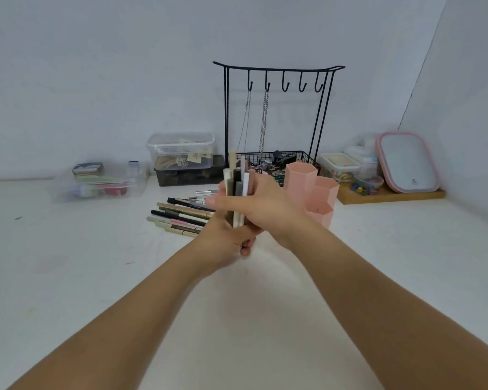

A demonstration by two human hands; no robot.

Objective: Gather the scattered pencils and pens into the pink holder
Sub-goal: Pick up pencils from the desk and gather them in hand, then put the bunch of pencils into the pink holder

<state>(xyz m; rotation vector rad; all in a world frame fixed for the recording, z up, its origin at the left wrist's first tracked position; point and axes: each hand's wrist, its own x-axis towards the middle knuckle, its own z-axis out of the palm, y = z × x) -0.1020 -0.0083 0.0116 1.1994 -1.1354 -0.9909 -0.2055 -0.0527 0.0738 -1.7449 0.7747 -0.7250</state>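
Both my hands, right hand [261, 209] over left hand [226, 237], clamp the pencil bundle [238, 187] upright; pink holder [312, 190] sits at 3 o'clock, nearer the right.

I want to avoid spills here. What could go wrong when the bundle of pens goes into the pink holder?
1. The bundle of pens stands upright between the left hand and right hand; uneven ends may catch a rim.
2. The pink holder looks light and might tip.
3. Pens on the table lie near the left arm, which could scatter them.
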